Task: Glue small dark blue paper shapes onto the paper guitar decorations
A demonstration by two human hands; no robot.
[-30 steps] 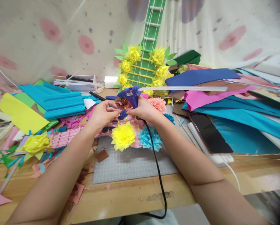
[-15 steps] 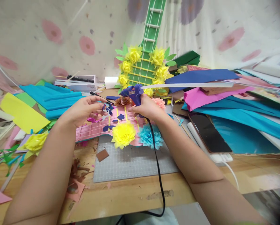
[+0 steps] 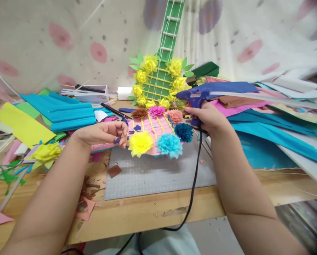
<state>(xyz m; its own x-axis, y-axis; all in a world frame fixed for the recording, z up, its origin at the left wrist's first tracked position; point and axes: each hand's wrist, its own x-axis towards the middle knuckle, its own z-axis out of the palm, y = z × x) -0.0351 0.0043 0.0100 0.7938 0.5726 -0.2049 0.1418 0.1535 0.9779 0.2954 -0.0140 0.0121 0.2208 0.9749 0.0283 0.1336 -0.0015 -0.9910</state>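
Pink guitar [image 3: 145, 124] partly hidden behind the left fingers [image 3: 118, 127]

We log blue glue gun [image 3: 195, 98], black cord [image 3: 194, 173]; pink guitar [image 3: 147, 124], yellow bars [image 3: 160, 124]; flowers [image 3: 169, 144] yellow, light blue, teal, coral, magenta, brown; green guitar [image 3: 167, 42], yellow roses [image 3: 150, 63]; grey gridded mat [image 3: 148, 177]; white curtain [image 3: 113, 21], pink and purple blotches [image 3: 98, 52]. Petals [image 3: 137, 128], half hidden, look dark blue.

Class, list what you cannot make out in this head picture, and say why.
Green guitar: top of neck, cut off by the head view's upper edge.
Glue gun: its print, too small to read in the head view.
Pink guitar: part of its neck, head view, hidden behind the left arm.
Dark blue piece: full shape, head view, partly covered by the left hand.
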